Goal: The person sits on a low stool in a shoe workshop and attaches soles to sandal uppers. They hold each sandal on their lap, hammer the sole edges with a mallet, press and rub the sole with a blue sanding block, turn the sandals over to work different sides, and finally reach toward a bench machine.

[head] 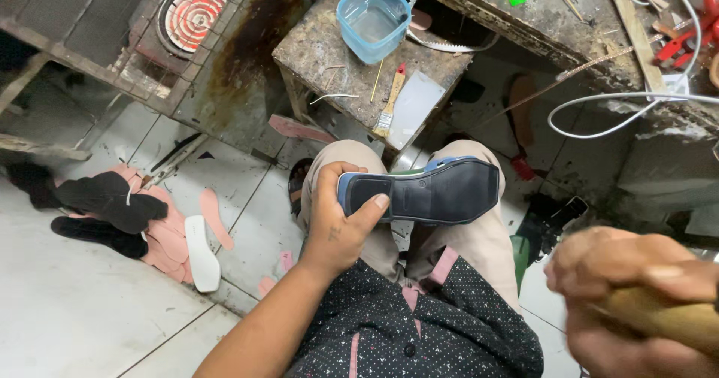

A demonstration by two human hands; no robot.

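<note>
Shoe sole lengthwise left-right, tread up

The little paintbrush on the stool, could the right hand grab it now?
Probably not right away. The right hand is wrapped around a wooden handle, so it's busy. The paintbrush lies uncovered on the stool, beyond the knees.
</note>
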